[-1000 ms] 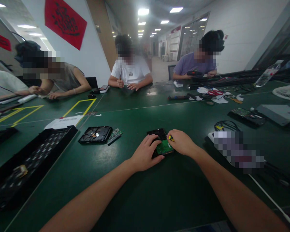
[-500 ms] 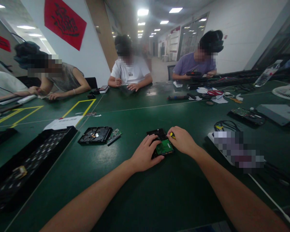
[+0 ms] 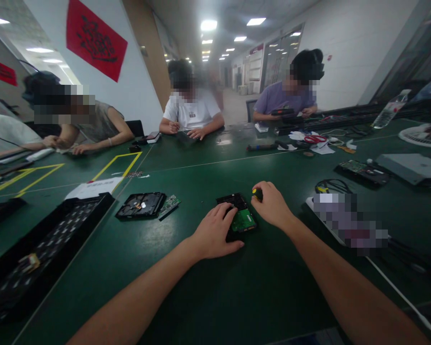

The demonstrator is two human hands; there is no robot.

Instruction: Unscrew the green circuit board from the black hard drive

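A hard drive with a green circuit board [image 3: 244, 219] lies on the green table [image 3: 187, 177] in front of me. My left hand [image 3: 215, 230] rests over its left side, fingers on the black casing and thumb along the near edge. My right hand [image 3: 272, 203] is closed around a small yellow-and-black screwdriver [image 3: 257, 193], just right of the drive and apart from it. To the left sits a second, black drive casing [image 3: 141, 206], with a loose circuit board [image 3: 170, 206] beside it.
A long black tray [image 3: 50, 249] stands at the left. On the right are a white device [image 3: 323, 215], another drive [image 3: 362, 172], a grey box [image 3: 413, 167] and a bottle [image 3: 391, 109]. Several people sit across the table.
My right hand has lifted a little off the drive with the screwdriver, whose yellow-and-black end shows more. My left hand has stayed on the drive. The view has shifted slightly.
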